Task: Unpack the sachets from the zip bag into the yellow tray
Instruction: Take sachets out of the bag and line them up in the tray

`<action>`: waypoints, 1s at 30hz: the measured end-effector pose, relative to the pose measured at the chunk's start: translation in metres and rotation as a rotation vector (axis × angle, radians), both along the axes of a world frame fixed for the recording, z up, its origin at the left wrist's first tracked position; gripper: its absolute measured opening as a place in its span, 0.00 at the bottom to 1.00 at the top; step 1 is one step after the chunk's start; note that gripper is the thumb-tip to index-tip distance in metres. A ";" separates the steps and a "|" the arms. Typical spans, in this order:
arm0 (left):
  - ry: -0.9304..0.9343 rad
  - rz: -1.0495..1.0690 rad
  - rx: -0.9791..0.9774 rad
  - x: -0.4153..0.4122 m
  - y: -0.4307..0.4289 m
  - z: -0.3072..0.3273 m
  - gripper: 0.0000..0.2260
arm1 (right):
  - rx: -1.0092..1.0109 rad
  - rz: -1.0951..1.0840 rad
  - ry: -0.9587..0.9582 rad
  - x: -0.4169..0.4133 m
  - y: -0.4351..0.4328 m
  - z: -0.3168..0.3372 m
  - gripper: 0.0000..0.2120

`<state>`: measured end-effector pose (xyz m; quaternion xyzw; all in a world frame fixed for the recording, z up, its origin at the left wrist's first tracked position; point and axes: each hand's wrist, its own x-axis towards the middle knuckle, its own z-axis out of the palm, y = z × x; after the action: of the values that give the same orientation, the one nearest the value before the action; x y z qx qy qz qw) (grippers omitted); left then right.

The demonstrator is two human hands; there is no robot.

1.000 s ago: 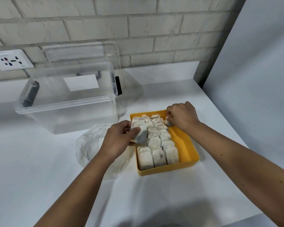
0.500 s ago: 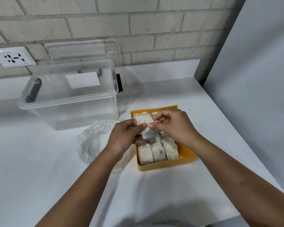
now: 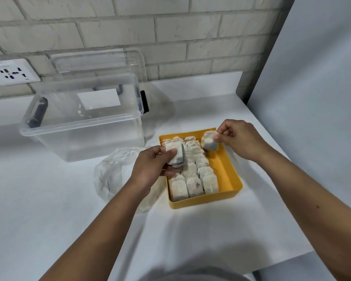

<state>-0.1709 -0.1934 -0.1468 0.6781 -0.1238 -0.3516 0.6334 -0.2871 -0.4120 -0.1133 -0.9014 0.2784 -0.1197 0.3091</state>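
Note:
The yellow tray (image 3: 229,173) sits on the white table, with several white sachets (image 3: 193,179) lined up in rows along its left and middle. My left hand (image 3: 152,165) grips a small stack of sachets (image 3: 176,156) over the tray's left edge. My right hand (image 3: 237,138) pinches one sachet (image 3: 209,141) above the tray's far right corner. The clear zip bag (image 3: 114,175) lies crumpled on the table left of the tray, partly under my left forearm.
A clear plastic storage box (image 3: 83,126) with dark handles stands at the back left, its lid (image 3: 97,59) leaning on the brick wall. A wall socket (image 3: 12,72) is at far left. A grey panel (image 3: 316,98) bounds the table's right side.
My right hand took one sachet from the stack in my left hand and carried it right, over the tray's far right corner. My left hand stayed by the tray's left edge.

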 end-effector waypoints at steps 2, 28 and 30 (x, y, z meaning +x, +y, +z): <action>-0.005 0.005 0.011 0.001 -0.002 -0.002 0.12 | -0.085 0.002 0.099 0.001 -0.012 -0.005 0.05; 0.034 -0.003 0.004 0.001 -0.001 0.001 0.06 | -0.473 -0.167 0.234 0.038 -0.003 -0.046 0.17; 0.044 0.001 -0.001 0.000 -0.002 0.001 0.06 | -0.378 -0.127 0.078 0.034 0.010 -0.041 0.13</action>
<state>-0.1705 -0.1955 -0.1460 0.6699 -0.1095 -0.3662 0.6365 -0.2534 -0.4025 -0.1540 -0.9280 0.3190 -0.1540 0.1152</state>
